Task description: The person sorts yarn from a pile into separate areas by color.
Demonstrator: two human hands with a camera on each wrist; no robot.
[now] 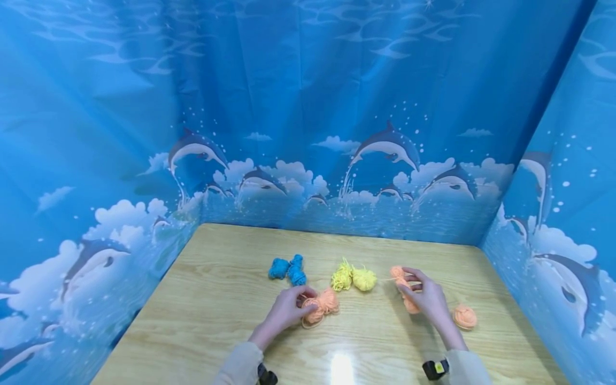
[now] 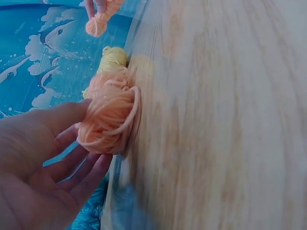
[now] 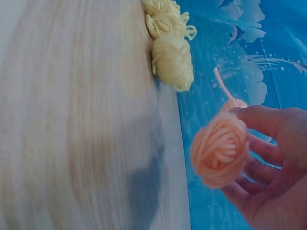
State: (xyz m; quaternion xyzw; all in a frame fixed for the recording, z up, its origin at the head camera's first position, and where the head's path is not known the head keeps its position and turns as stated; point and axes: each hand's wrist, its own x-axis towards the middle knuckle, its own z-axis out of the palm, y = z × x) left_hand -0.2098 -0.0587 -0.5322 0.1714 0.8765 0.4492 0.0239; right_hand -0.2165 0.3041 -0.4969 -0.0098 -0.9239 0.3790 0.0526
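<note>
My left hand [image 1: 287, 308] has its thumb and fingers around one end of a peach yarn bundle [image 1: 326, 301] that lies on the table. In the left wrist view, the thumb presses the near side of this peach yarn [image 2: 111, 112] and the fingertips reach beneath it. To the right, my right hand [image 1: 430, 297] pinches a second peach yarn bundle [image 3: 220, 151] between thumb and fingers, held up above the table. A loose strand sticks out from its far end. Close by the right wrist, a round peach yarn ball [image 1: 464, 317] sits on the table.
Two yellow yarn balls [image 1: 364, 279] lie side by side between the hands, farther back. Blue yarn bundles [image 1: 297, 271] rest beyond the left hand. The wooden table [image 1: 216, 299] ends at a blue dolphin-print curtain [image 1: 298, 107] behind and on both sides.
</note>
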